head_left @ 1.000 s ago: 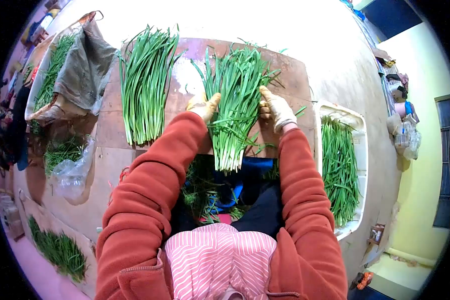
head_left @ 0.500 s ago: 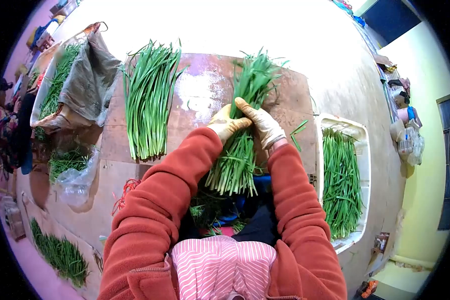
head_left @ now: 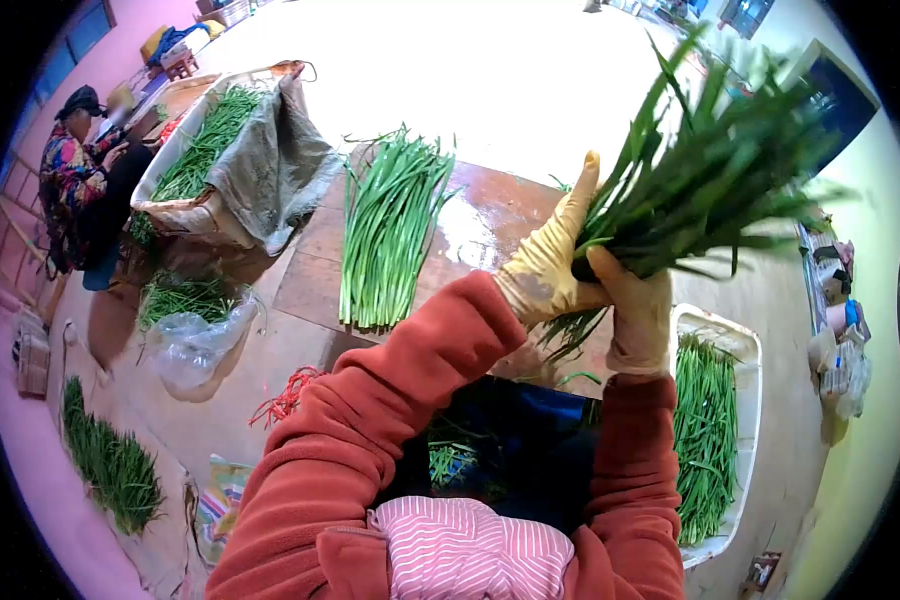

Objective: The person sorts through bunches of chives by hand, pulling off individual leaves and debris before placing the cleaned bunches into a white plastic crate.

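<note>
A thick bunch of garlic chives [head_left: 705, 175] is raised and tilted, its leafy tops blurred toward the upper right. My left hand [head_left: 552, 262], in a yellowish glove, grips the bunch low down from the left, thumb pointing up. From below, my right hand [head_left: 635, 305], gloved too, is closed round the same part. The lower ends are mostly hidden behind my hands and sleeves. On the brown board [head_left: 305, 270] to the left lies a second pile of chives [head_left: 395, 235], leaves pointing away from me.
On the right stands a white crate [head_left: 750, 440] packed with chives. A larger crate [head_left: 160, 195] with a grey cloth [head_left: 275, 160] is at the left, near a seated person [head_left: 75, 180]. Red ties [head_left: 288, 395], a clear plastic bag [head_left: 198, 345] and more greens [head_left: 110, 460] lie on the floor.
Both hands have lifted the chives up and to the right. The bunch has swung from nearly upright in front of me to a rightward slant. My view has shifted too.
</note>
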Demonstrator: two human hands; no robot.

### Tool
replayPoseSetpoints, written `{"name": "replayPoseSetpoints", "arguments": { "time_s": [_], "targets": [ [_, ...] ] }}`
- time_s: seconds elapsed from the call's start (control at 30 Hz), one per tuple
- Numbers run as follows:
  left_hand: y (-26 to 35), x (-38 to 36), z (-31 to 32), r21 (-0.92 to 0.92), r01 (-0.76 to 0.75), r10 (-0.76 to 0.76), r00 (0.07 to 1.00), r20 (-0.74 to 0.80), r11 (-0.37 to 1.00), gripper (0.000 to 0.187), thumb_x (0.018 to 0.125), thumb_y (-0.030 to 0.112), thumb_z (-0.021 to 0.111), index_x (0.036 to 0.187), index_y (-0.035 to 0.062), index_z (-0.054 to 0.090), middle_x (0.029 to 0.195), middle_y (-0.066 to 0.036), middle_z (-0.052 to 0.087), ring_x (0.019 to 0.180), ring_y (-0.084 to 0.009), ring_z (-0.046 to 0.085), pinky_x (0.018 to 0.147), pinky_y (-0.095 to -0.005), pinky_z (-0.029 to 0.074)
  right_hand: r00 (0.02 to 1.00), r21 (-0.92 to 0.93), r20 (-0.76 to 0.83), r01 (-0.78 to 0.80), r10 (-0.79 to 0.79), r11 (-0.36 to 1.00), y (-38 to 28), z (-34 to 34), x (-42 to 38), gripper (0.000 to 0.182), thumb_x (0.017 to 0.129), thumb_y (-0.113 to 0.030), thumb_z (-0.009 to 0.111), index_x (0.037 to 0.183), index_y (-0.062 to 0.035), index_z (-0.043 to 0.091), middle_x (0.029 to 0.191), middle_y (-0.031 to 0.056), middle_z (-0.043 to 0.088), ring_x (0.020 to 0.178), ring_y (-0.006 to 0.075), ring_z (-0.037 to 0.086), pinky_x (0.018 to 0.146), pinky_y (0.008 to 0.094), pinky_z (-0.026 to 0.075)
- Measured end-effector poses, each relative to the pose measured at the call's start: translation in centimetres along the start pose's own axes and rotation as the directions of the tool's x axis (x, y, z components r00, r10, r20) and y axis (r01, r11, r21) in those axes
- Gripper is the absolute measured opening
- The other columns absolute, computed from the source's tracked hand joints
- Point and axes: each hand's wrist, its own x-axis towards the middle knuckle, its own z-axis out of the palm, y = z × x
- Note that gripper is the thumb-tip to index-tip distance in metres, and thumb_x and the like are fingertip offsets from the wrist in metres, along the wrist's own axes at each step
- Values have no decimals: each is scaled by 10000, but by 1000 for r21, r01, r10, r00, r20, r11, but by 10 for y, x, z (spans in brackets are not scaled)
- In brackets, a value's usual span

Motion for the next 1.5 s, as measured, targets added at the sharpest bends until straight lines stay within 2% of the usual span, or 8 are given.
{"name": "replayPoseSetpoints", "arguments": {
  "time_s": [0.13,0.37,0.47,0.6,0.93,1.0,1.23,1.5],
  "targets": [
    [-15,-7,-12,44,86,-89,993,77,995,1156,659,169,809,1447,119,-35,1283,-106,418,1164,-191,415,1070,-329,246,993,-420,113,70,-25,905,46,-38,-1,381,728,-92,745,1071,-20,597,1035,42,615,907,128,574,787,279,482],
    [-31,-18,-1,211,72,-96,990,105,975,1049,742,204,753,1451,141,-17,1262,-55,426,1138,-138,412,1069,-278,249,975,-81,96,-191,199,978,30,-38,-36,319,711,-66,751,1004,-34,631,988,37,621,843,141,593,742,289,503],
    [-4,-6,20,-760,401,-455,876,156,511,761,843,395,619,1410,86,217,1201,-102,500,1086,-200,474,978,-300,380,988,-85,88,-118,126,989,-33,3,-49,374,736,-118,729,1076,-33,600,964,37,614,866,127,577,780,269,481],
    [45,-22,38,-719,444,-623,782,19,535,592,872,545,471,1198,52,508,1058,-82,570,933,-210,568,836,-350,493,995,-171,74,-49,62,984,-57,20,-56,437,748,-126,717,1143,-38,553,1012,24,592,888,106,548,793,253,457],
    [-12,-81,-21,-769,25,-383,877,-289,639,532,860,487,530,1173,58,529,984,-96,594,917,-222,582,802,-342,504,923,-271,321,304,-212,913,-40,47,-70,819,747,-171,738,1412,-120,262,1169,109,528,1092,170,489,856,266,457],
    [46,-91,-24,229,144,-34,903,-428,963,368,800,261,663,1086,45,582,969,-65,594,897,-168,557,787,-319,481,923,-487,272,377,-273,788,-69,34,-85,848,729,-237,762,1409,-124,267,1299,150,430,1239,214,388,982,294,395],
    [105,-149,-85,-345,184,-375,665,-646,920,290,822,67,613,1108,68,565,870,-95,637,802,-211,622,778,-339,516,990,-150,-43,-139,134,979,6,-40,-147,564,778,-277,720,1245,-45,507,1192,117,545,1074,186,530,926,285,436],
    [118,-203,-79,-424,108,-400,596,-696,899,341,823,16,577,1163,41,553,939,-106,637,917,-252,610,857,-437,493,978,-786,207,170,-6,595,83,37,-175,302,784,-318,639,985,-94,662,763,118,606,755,290,585,685,383,455]
  ]
}}
